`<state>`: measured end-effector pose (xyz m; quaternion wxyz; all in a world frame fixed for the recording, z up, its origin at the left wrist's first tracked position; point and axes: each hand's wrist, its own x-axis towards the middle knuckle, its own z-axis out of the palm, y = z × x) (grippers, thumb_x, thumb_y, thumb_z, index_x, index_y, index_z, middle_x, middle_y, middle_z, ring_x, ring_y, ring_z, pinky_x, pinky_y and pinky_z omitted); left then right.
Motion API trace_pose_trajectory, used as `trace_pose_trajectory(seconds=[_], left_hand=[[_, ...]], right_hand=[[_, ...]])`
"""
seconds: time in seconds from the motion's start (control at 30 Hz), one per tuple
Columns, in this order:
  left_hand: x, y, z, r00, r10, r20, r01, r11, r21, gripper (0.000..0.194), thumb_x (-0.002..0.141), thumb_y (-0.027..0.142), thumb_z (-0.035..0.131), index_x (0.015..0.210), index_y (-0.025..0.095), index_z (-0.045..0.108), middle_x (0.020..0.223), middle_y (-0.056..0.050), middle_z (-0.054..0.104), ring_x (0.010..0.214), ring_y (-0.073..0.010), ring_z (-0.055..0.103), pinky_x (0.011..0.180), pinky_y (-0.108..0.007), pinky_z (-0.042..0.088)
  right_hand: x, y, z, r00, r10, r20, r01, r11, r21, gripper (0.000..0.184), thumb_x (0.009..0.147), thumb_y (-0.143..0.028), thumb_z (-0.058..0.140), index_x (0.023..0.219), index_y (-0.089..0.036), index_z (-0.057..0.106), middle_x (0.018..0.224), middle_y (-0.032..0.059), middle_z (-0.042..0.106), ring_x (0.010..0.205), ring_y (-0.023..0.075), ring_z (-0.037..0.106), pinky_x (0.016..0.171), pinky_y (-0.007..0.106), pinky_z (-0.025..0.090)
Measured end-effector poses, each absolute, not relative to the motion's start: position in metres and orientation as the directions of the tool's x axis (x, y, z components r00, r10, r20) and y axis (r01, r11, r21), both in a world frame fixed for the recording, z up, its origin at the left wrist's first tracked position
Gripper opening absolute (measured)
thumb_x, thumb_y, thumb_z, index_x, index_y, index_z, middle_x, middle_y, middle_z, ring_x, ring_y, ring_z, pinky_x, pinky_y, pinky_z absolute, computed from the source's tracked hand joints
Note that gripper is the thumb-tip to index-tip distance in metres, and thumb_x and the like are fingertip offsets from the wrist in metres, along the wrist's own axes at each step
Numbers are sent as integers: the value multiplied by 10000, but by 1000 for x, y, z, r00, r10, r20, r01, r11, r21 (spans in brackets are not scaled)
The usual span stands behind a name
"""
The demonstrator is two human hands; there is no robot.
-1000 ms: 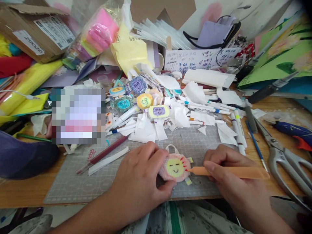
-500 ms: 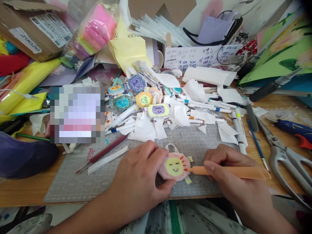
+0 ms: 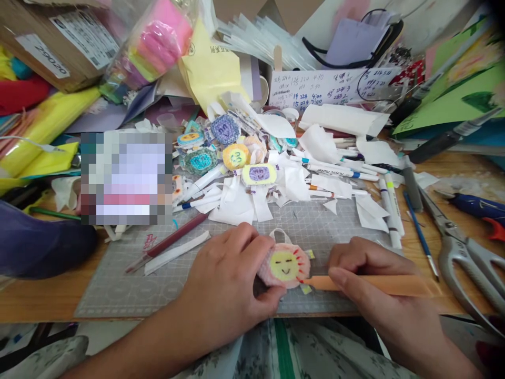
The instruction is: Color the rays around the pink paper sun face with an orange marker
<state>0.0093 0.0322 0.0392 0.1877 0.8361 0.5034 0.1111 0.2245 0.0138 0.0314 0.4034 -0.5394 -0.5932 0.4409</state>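
Pink textured oval piece with a yellow smiling centre, partly rayed in red.
We list the piece [image 3: 286,265] low over the grey gridded cutting mat [image 3: 118,287] on the wooden desk [image 3: 31,310], between our hands. Our left hand [image 3: 224,276] has its fingers clamped on the pink edge; our right hand [image 3: 374,287] has its fingers closed round a tapered orange pen-like tool [image 3: 366,285], its tip at the lower pink rim. Present: two dark eye strokes, a curved mouth, a white loop on top, and a row of red strokes on the right-hand side. Absent: red strokes on the visible rim nearer our left fingers; the covered part we cannot tell. We judge the red marking partial, the face complete. Beyond: a yellow rectangular piece with a purple centre [image 3: 259,174], among paper scraps.
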Motion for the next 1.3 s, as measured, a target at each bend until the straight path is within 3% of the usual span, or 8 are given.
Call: trace_pose_trajectory(seconds=[0.33,0.53,0.8,1.2,1.3], left_hand=[[8,32,39,473,881,4,803,-434,408,339,714,347,659,1020,231,571,994,-50,554,878,-244,545,746,-416,461],[8,32,38,478,878,15,797,-441,412,334,721,346,654,1023,231,569,991,-47,560,879,-241,552,753,-412,463],[7,32,39,480,877,19,780,-437,447,340,726,338,655,1038,223,580,977,-50,567,885,-249,558,748,-424,467],[7,32,40,484,875,15,782,-440,442,323,726,363,660,1008,220,591,971,-45,565,866,-249,558,731,-417,462],[5,31,41,482,876,10,775,-431,461,341,703,338,671,1014,223,592,981,-40,566,876,-245,554,756,-417,459]], right_hand=[[227,14,31,-96,995,-27,289,2,-957,248,819,-312,639,617,-216,532,573,-15,544,511,129,446,447,245,328],[225,0,26,-39,999,13,-10,12,-1000,206,847,-266,624,676,-237,513,584,-39,487,544,135,453,484,249,370],[214,1,34,-98,987,125,352,152,-924,208,849,-216,598,659,-223,515,568,-32,542,489,107,479,441,216,372],[217,2,34,-121,985,122,361,158,-919,198,850,-213,592,668,-231,515,577,-31,557,493,112,492,434,213,384],[218,-1,35,-106,989,102,271,127,-954,209,859,-239,589,671,-236,498,580,-35,540,506,118,481,441,217,383]])
